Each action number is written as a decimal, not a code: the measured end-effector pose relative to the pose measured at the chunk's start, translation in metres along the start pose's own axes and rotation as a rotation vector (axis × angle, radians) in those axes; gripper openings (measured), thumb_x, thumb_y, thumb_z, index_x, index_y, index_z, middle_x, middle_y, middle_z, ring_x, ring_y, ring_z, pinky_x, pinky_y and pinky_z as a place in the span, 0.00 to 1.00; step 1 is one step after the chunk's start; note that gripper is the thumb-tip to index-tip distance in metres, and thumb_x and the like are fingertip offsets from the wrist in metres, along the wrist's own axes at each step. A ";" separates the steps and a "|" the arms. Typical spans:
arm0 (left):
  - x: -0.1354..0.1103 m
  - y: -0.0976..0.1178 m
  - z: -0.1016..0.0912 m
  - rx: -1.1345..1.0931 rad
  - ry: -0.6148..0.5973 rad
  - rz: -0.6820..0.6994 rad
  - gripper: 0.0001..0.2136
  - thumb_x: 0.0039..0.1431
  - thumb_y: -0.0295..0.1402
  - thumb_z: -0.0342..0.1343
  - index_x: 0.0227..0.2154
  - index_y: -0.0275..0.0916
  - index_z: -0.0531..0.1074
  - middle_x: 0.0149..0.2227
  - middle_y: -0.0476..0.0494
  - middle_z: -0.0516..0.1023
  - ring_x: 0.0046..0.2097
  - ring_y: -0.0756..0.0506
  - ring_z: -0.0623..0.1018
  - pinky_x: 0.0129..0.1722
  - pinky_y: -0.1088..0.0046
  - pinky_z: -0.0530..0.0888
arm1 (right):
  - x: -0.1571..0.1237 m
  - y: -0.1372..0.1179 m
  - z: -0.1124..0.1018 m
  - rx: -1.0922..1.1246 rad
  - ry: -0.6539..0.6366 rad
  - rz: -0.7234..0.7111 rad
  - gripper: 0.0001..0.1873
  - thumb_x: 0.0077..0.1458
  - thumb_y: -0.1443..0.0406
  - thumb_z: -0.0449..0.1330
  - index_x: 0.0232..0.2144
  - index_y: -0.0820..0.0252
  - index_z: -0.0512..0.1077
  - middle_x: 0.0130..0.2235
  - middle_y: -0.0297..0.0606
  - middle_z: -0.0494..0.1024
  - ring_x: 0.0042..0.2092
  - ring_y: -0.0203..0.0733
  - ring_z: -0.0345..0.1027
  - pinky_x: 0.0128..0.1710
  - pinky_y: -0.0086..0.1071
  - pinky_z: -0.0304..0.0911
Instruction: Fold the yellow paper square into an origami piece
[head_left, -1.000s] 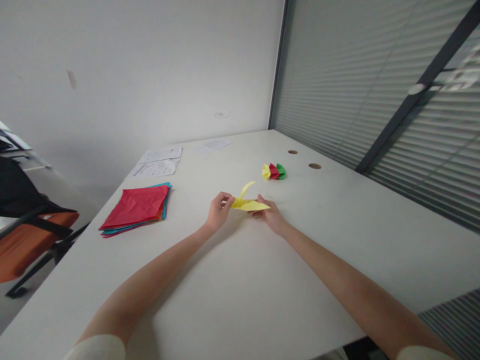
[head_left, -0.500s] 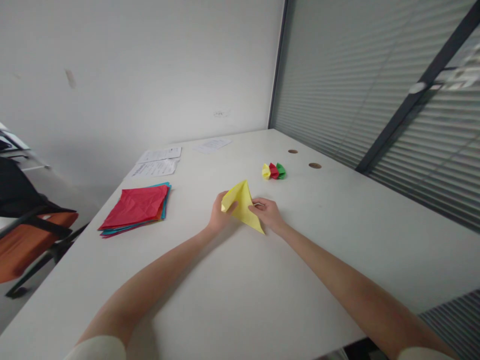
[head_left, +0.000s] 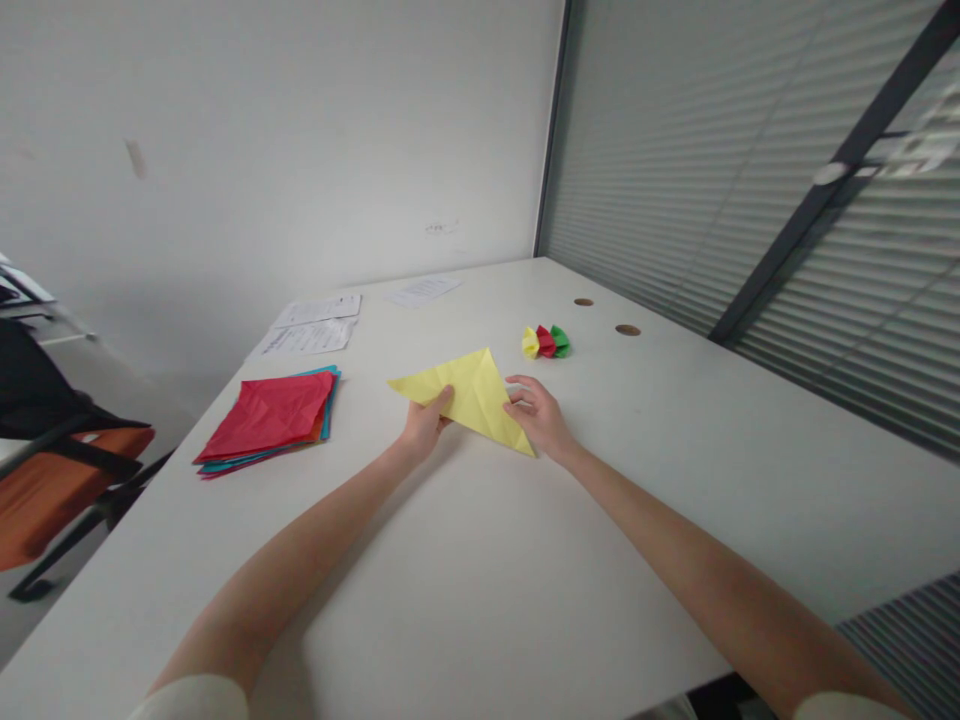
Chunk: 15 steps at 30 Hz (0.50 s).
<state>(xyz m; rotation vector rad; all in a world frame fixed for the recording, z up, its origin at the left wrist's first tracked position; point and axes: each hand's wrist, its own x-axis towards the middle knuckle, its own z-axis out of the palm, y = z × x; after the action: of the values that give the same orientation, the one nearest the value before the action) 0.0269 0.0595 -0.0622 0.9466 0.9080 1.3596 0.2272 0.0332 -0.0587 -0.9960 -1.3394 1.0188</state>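
Observation:
A sheet of yellow paper [head_left: 476, 392], folded into a wide triangle with crease lines, is held a little above the white table [head_left: 480, 580]. Its peak points away from me. My left hand [head_left: 425, 425] is closed on the lower left edge, thumb on top and fingers underneath. At the right side, my right hand [head_left: 544, 418] pinches the edge with its thumb and lower fingers, while the index finger stands off the paper. Beyond the right hand lie small pleated paper pieces: a yellow one [head_left: 530, 342], a red one [head_left: 546, 342] and a green one [head_left: 560, 341].
On the left lies a stack of coloured paper [head_left: 270, 415], red on top. Printed sheets [head_left: 311, 335] rest behind it near the wall. Two round holes, one a nearer cable hole [head_left: 628, 330], are at the back right. An orange chair [head_left: 67, 480] stands left of the table.
The yellow paper has gone from curled over to a flatter, wider triangle, its left corner now stretching out past my left hand. My left hand has shifted slightly left and nearer me.

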 end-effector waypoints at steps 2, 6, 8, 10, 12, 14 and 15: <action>0.003 0.003 -0.004 0.021 0.017 0.004 0.21 0.47 0.43 0.66 0.43 0.40 0.72 0.51 0.37 0.76 0.50 0.38 0.77 0.42 0.61 0.79 | 0.001 0.003 -0.002 -0.080 -0.029 -0.030 0.15 0.45 0.58 0.63 0.37 0.56 0.75 0.31 0.34 0.77 0.32 0.37 0.68 0.36 0.32 0.66; 0.010 0.010 -0.012 0.017 0.089 -0.040 0.19 0.46 0.42 0.67 0.39 0.38 0.73 0.45 0.36 0.79 0.45 0.39 0.79 0.39 0.60 0.80 | 0.002 0.008 -0.008 -0.229 -0.171 -0.117 0.14 0.53 0.59 0.56 0.36 0.57 0.78 0.35 0.39 0.78 0.32 0.38 0.68 0.35 0.34 0.66; 0.013 0.012 -0.015 0.001 0.096 -0.055 0.19 0.46 0.41 0.67 0.39 0.37 0.73 0.45 0.36 0.78 0.45 0.39 0.79 0.39 0.61 0.80 | 0.002 0.007 -0.012 -0.303 -0.254 -0.225 0.17 0.56 0.63 0.52 0.42 0.56 0.78 0.40 0.40 0.77 0.35 0.39 0.69 0.37 0.35 0.67; 0.015 0.011 -0.017 -0.003 0.084 -0.068 0.18 0.47 0.40 0.66 0.39 0.37 0.73 0.45 0.35 0.78 0.45 0.39 0.79 0.39 0.61 0.80 | 0.002 0.004 -0.015 -0.404 -0.304 -0.334 0.18 0.57 0.65 0.52 0.47 0.54 0.76 0.45 0.42 0.77 0.42 0.42 0.70 0.43 0.38 0.66; 0.018 0.009 -0.019 0.046 0.065 -0.082 0.18 0.48 0.39 0.65 0.41 0.36 0.73 0.45 0.33 0.77 0.45 0.38 0.78 0.40 0.59 0.79 | 0.002 0.003 -0.016 -0.533 -0.329 -0.407 0.19 0.57 0.66 0.54 0.49 0.53 0.75 0.47 0.43 0.77 0.47 0.45 0.69 0.49 0.42 0.64; 0.019 0.006 -0.023 0.205 0.100 -0.018 0.22 0.48 0.35 0.64 0.47 0.37 0.70 0.46 0.33 0.76 0.47 0.38 0.77 0.43 0.55 0.77 | 0.003 0.006 -0.019 -0.670 -0.369 -0.449 0.18 0.57 0.68 0.55 0.48 0.54 0.75 0.46 0.44 0.78 0.47 0.47 0.68 0.51 0.45 0.62; 0.018 0.006 -0.024 0.332 0.141 0.071 0.27 0.46 0.32 0.65 0.51 0.39 0.67 0.49 0.34 0.74 0.50 0.37 0.75 0.47 0.53 0.75 | 0.004 0.009 -0.020 -0.731 -0.399 -0.457 0.17 0.57 0.69 0.55 0.47 0.55 0.76 0.46 0.45 0.78 0.46 0.48 0.69 0.50 0.46 0.62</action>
<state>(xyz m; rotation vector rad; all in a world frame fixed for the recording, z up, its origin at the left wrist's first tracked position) 0.0026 0.0781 -0.0656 1.1531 1.2450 1.3731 0.2473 0.0396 -0.0665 -0.9508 -2.2376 0.3720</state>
